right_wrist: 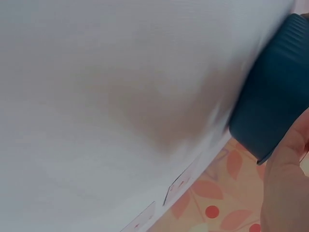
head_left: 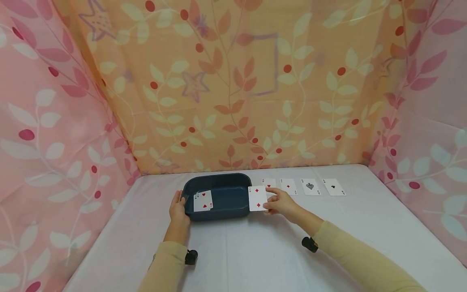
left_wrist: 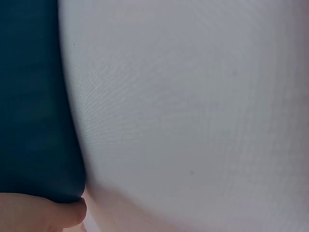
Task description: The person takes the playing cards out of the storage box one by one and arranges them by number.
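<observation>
A dark blue rectangular tray [head_left: 219, 216] stands on the table, with a few overlapping playing cards in its left half, a two of hearts [head_left: 204, 200] on top. My left hand [head_left: 178, 210] holds the tray's left end; its thumb [left_wrist: 43, 211] shows against the tray wall in the left wrist view. At the tray's right end, my right hand [head_left: 283, 206] pinches a two of diamonds [head_left: 257, 198] by its right edge, face toward the head camera. In the right wrist view part of the right hand [right_wrist: 287, 179] appears beside the tray; the card is mostly hidden there.
Behind the right hand, several aces lie face up in a row: hearts [head_left: 268, 183], diamonds [head_left: 288, 186], spades [head_left: 310, 186] and clubs [head_left: 333, 187]. A white cloth [head_left: 233, 259] covers the table. Patterned curtains [head_left: 226, 81] hang at the back and both sides.
</observation>
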Demonstrator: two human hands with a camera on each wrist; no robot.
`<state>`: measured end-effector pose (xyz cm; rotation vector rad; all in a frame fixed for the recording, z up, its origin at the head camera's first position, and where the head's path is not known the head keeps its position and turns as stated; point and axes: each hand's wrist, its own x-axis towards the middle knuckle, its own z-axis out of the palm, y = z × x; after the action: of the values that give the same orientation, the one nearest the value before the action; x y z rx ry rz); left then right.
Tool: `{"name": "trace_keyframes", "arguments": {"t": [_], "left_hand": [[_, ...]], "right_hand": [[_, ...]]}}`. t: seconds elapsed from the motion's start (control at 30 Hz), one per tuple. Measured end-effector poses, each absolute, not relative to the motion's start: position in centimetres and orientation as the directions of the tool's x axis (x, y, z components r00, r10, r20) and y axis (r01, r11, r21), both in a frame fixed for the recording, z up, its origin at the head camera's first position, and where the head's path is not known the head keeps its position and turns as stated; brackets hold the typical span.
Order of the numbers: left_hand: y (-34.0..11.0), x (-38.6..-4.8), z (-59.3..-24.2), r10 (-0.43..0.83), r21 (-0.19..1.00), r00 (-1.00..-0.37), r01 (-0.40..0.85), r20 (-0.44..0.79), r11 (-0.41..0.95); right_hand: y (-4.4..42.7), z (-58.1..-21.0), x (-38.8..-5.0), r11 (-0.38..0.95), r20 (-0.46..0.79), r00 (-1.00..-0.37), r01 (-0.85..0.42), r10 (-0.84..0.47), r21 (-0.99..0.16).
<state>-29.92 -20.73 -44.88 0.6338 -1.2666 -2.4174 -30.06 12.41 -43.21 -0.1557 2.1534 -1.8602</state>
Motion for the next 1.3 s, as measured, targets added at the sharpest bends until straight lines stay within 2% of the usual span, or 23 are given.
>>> {"name": "trace_keyframes", "arguments": {"t": [0.2, 0.67, 1.3], "left_hand": [[-20.6, -29.9, -45.0, -0.493, 0.848, -0.848, 0.106, -0.196, -0.519], [-20.6, -30.0, -45.0, -0.496, 0.843, -0.843, 0.102, -0.208, -0.528], [-20.6, -29.8, -44.8, -0.489, 0.847, -0.846, 0.088, -0.214, -0.524]], "right_hand": [[13.2, -43.2, -29.8, 0.173, -0.156, -0.959, 0.117, -0.235, -0.978], [15.3, -43.9, -29.0, 0.148, -0.147, -0.966, 0.117, -0.214, -0.982], [15.9, -45.5, -29.0, 0.156, -0.232, -0.949, 0.201, -0.215, -0.967]]}}
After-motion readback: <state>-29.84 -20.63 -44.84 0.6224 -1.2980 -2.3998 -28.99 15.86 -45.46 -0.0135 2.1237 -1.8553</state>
